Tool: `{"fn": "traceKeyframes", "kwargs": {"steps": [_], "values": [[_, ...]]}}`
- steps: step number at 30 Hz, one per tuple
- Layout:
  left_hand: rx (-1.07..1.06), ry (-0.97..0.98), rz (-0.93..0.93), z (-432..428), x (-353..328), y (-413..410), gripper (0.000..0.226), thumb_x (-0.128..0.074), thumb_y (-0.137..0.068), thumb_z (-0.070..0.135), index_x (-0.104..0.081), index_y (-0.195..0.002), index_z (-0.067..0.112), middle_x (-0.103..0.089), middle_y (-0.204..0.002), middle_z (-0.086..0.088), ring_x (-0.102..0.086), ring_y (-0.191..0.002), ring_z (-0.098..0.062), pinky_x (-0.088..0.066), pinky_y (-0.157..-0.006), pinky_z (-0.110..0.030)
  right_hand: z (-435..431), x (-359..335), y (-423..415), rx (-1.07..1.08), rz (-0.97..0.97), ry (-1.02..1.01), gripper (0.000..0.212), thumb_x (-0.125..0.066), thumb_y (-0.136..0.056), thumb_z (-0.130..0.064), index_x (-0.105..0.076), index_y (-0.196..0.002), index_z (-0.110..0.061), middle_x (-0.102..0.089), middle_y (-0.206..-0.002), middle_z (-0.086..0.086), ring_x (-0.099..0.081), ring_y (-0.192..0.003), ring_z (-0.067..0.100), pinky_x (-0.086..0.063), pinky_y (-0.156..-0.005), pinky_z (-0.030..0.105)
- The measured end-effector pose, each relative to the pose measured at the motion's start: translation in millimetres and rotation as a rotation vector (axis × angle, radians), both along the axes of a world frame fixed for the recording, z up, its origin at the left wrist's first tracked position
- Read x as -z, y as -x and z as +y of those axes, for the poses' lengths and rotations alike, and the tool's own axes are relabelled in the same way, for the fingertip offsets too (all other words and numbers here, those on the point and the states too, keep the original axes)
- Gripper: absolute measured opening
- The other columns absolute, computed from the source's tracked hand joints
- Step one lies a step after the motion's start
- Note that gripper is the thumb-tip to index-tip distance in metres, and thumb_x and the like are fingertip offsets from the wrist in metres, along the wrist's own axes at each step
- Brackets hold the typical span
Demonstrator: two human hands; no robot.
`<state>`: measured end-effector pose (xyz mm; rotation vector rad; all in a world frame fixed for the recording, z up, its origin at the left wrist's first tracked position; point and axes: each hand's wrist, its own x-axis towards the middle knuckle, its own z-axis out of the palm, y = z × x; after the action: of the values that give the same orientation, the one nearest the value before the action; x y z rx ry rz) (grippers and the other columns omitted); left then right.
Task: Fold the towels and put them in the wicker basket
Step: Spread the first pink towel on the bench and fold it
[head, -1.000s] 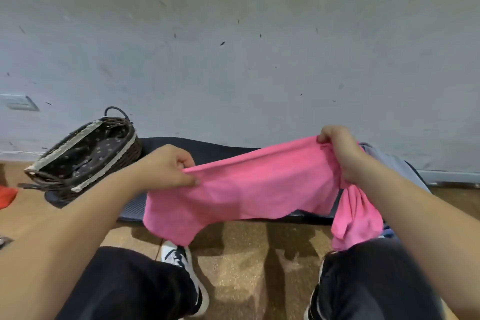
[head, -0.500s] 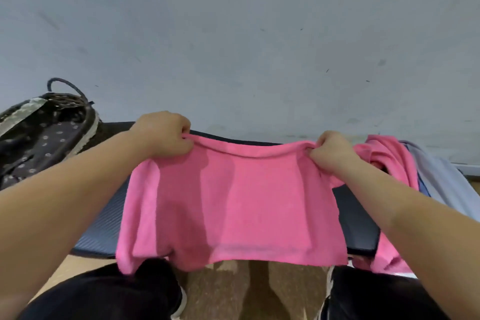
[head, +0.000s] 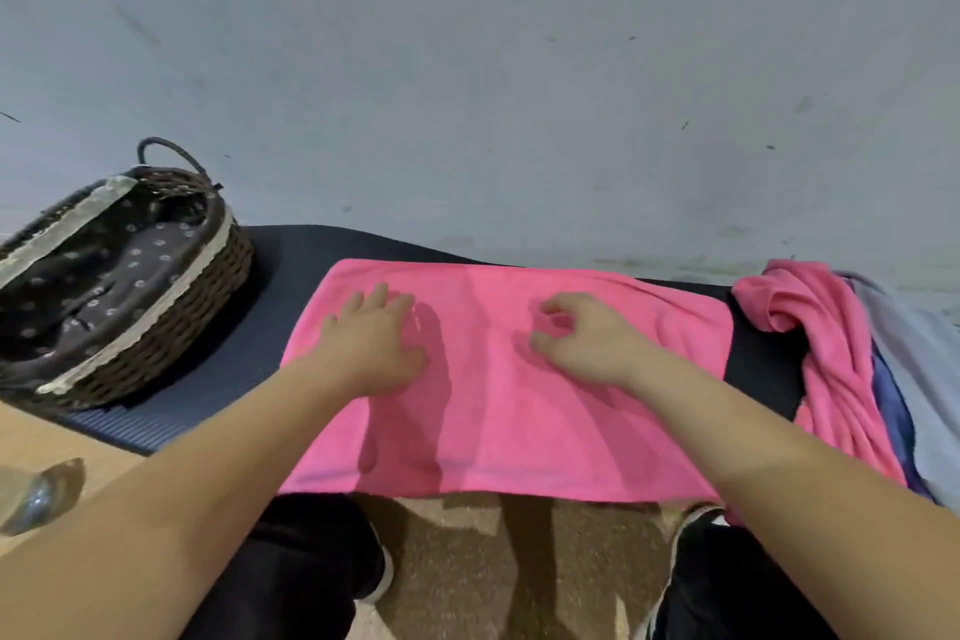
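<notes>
Pink towel [head: 519, 411]: I see it spread flat on the dark mat [head: 249, 359], near edge hanging just over the mat's front edge.
Left hand [head: 371, 346]: palm down on the left half of the towel, fingers spread, grasping nothing.
Right hand [head: 582, 338]: resting on the towel's right-centre, fingers curled loosely; I see no fold of cloth pinched between them, so I log it as released.
Wicker basket [head: 197, 307]: on the mat's left end, well apart from the towel; dark dotted liner with a pale trim band, loop handle at the far rim. I see no towel in it.
Unfolded pile: a second pink towel [head: 826, 359] lies crumpled at the right end of the mat, just beside the flat one, with a pale blue cloth [head: 919, 379] touching it on its right.
Wall [head: 519, 68]: grey, directly behind the mat.
Floor [head: 498, 566]: speckled brown, visible between my view of the person's dark-trousered legs.
</notes>
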<state>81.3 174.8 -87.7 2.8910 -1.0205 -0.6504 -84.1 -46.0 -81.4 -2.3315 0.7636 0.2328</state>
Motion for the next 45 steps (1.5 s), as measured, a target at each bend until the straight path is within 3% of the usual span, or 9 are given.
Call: {"fn": "traceKeyframes", "kwargs": {"steps": [5, 12, 19, 24, 28, 34, 38, 42, 45], "values": [[0.008, -0.063, 0.105, 25.9, 16.1, 34.7, 0.09, -0.045, -0.096, 0.065, 0.004, -0.164, 0.032, 0.016, -0.172, -0.007, 0.01, -0.158, -0.038, -0.006, -0.125, -0.061, 35.4, 16.0, 20.0, -0.242, 0.275, 0.103, 0.08, -0.049, -0.094, -0.071, -0.011, -0.161, -0.051, 0.014, -0.173, 0.002, 0.014, -0.159, 0.03, 0.002, -0.128, 0.055], [-0.045, 0.084, -0.178, 24.3, 12.8, 1.6, 0.064, -0.046, -0.098, 0.056, -0.037, -0.152, 0.023, -0.027, -0.164, -0.009, -0.027, -0.148, -0.036, -0.031, -0.117, -0.052, 34.9, 16.4, -0.3, -0.059, 0.037, 0.257, 0.079, -0.03, -0.077, -0.08, -0.06, -0.132, -0.031, -0.042, -0.153, 0.012, -0.03, -0.147, 0.033, -0.027, -0.121, 0.048], [-0.491, 0.258, -0.146, 28.0, 19.5, -70.7, 0.034, -0.047, -0.102, 0.033, -0.056, -0.126, 0.012, -0.048, -0.132, -0.015, -0.045, -0.121, -0.04, -0.041, -0.096, -0.048, 58.2, 32.4, -41.4, -0.206, 0.018, 0.242, 0.069, -0.05, -0.096, -0.063, -0.028, -0.158, -0.044, -0.008, -0.173, -0.001, 0.001, -0.16, 0.023, -0.001, -0.125, 0.058], [-0.437, 0.431, -0.02, 23.3, 14.5, -68.3, 0.022, -0.066, -0.088, 0.034, -0.053, -0.074, 0.023, -0.063, -0.094, -0.003, -0.061, -0.09, -0.028, -0.053, -0.075, -0.041, 74.3, 37.3, -60.7, -0.251, 0.018, 0.338, 0.069, -0.048, -0.096, -0.064, -0.031, -0.158, -0.039, -0.01, -0.173, 0.003, -0.002, -0.159, 0.028, 0.002, -0.125, 0.059], [-0.451, 0.641, -0.039, 26.3, 6.4, -74.6, 0.019, -0.061, -0.092, 0.019, -0.048, -0.08, 0.016, -0.055, -0.073, 0.004, -0.049, -0.064, -0.012, -0.039, -0.056, -0.031, 82.4, 39.8, -69.2, -0.231, 0.006, 0.288, 0.07, -0.047, -0.097, -0.064, -0.031, -0.159, -0.036, -0.008, -0.173, 0.006, -0.001, -0.159, 0.032, -0.003, -0.127, 0.054], [-0.557, 0.861, -0.114, 39.9, 2.8, -90.0, 0.022, -0.061, -0.086, 0.003, -0.062, -0.104, 0.016, -0.064, -0.094, 0.008, -0.063, -0.083, -0.012, -0.048, -0.076, -0.024, 81.7, 37.2, -68.3, -0.236, 0.02, 0.292, 0.069, -0.044, -0.097, -0.067, -0.03, -0.159, -0.039, -0.008, -0.173, 0.002, -0.001, -0.159, 0.028, -0.004, -0.128, 0.051], [-0.459, 0.66, -0.336, 45.5, -10.0, -93.7, 0.034, -0.063, -0.085, 0.002, -0.061, -0.117, 0.015, -0.057, -0.12, -0.006, -0.057, -0.109, -0.03, -0.048, -0.093, -0.043, 82.4, 33.0, -67.7, -0.235, 0.029, 0.271, 0.07, -0.044, -0.097, -0.066, -0.029, -0.159, -0.039, -0.005, -0.174, 0.003, 0.0, -0.16, 0.028, -0.004, -0.128, 0.051], [-0.246, 0.259, -0.076, 28.2, -10.1, -46.9, 0.049, -0.06, -0.09, 0.046, -0.053, -0.131, 0.019, -0.051, -0.132, -0.011, -0.055, -0.122, -0.038, -0.05, -0.099, -0.05, 86.7, 20.2, -65.7, -0.218, 0.155, 0.332, 0.075, -0.041, -0.095, -0.071, -0.018, -0.16, -0.042, 0.004, -0.173, 0.006, 0.005, -0.158, 0.036, -0.008, -0.124, 0.063], [-0.139, -0.06, 0.16, 17.4, 8.6, -13.3, 0.097, -0.046, -0.09, 0.075, -0.008, -0.163, 0.024, -0.004, -0.169, -0.023, -0.008, -0.153, -0.05, -0.018, -0.124, -0.057, 87.5, 9.0, -59.0, -0.209, 0.366, 0.294, 0.083, -0.033, -0.091, -0.08, 0.0, -0.16, -0.048, 0.018, -0.172, 0.003, 0.014, -0.157, 0.039, -0.014, -0.118, 0.073]]}}
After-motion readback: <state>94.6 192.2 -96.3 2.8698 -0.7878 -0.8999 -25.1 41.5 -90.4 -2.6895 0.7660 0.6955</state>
